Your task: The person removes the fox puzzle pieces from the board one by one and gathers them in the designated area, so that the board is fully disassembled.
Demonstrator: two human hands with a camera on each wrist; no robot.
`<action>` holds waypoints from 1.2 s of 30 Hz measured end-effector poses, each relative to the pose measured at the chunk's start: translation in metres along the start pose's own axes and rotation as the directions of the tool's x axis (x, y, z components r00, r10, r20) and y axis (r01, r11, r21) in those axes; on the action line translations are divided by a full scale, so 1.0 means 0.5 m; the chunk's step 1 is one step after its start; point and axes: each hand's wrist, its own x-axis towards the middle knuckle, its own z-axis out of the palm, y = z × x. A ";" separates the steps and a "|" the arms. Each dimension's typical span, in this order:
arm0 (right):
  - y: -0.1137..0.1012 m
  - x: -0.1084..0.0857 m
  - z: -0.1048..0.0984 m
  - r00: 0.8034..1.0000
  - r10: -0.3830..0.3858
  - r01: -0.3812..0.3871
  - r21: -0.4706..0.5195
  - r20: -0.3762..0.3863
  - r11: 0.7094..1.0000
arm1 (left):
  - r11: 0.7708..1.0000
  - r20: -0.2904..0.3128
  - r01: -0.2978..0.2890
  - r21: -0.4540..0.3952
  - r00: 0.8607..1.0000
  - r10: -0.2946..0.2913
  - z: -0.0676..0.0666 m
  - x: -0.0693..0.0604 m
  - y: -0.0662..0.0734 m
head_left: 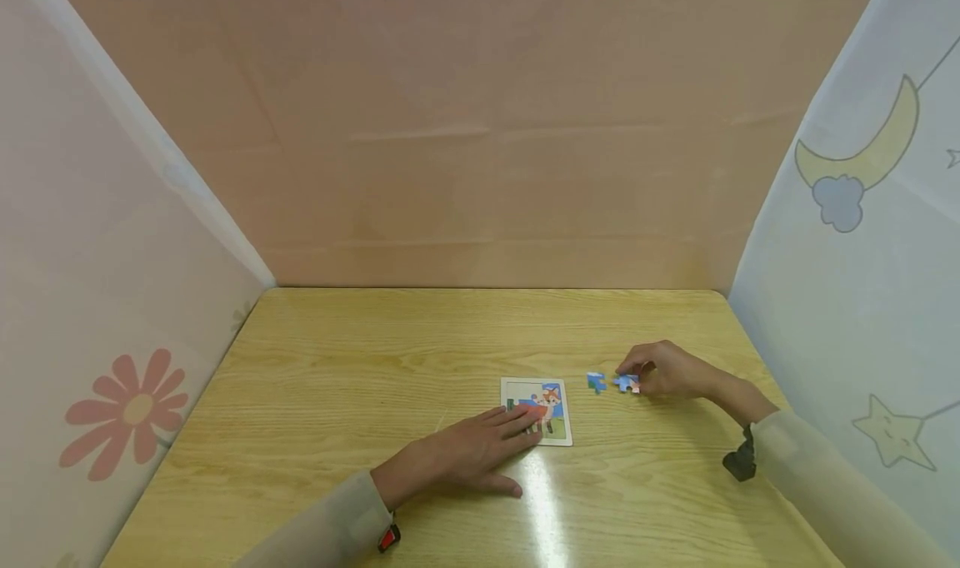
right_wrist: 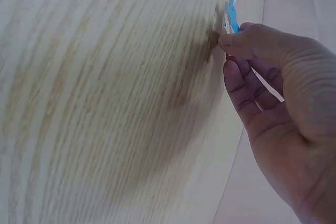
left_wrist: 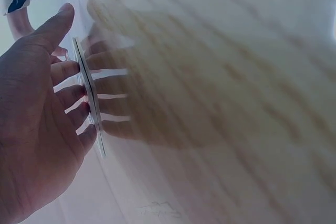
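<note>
A small framed jigsaw puzzle (head_left: 557,426) with a fox picture lies on the table, part of its picture filled in. My left hand (head_left: 480,451) rests on its lower left with straight, spread fingers, hiding part of the picture; in the left wrist view the fingertips touch the board's edge (left_wrist: 90,98). To the right of the board, my right hand (head_left: 671,370) pinches a blue and pinkish puzzle piece (head_left: 627,383) between thumb and fingers. Just left of that piece lies another puzzle piece (head_left: 596,381), blue and green.
The wooden table (head_left: 360,335) has a brown-pink panel (head_left: 480,176) behind it. Pale patterned sheets stand at the left (head_left: 90,260) and right. Light glares off the wood below the board.
</note>
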 end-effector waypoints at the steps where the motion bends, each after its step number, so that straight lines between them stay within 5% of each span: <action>1: 0.001 0.000 0.000 1.000 -0.002 0.002 0.000 0.000 1.000 | 1.000 -0.001 -0.001 0.000 1.000 0.001 0.000 0.000 0.000; 36: -0.004 0.009 0.005 0.999 -0.028 0.027 -0.054 -0.017 0.998 | 1.000 -0.006 -0.012 0.003 1.000 0.012 -0.007 0.000 0.000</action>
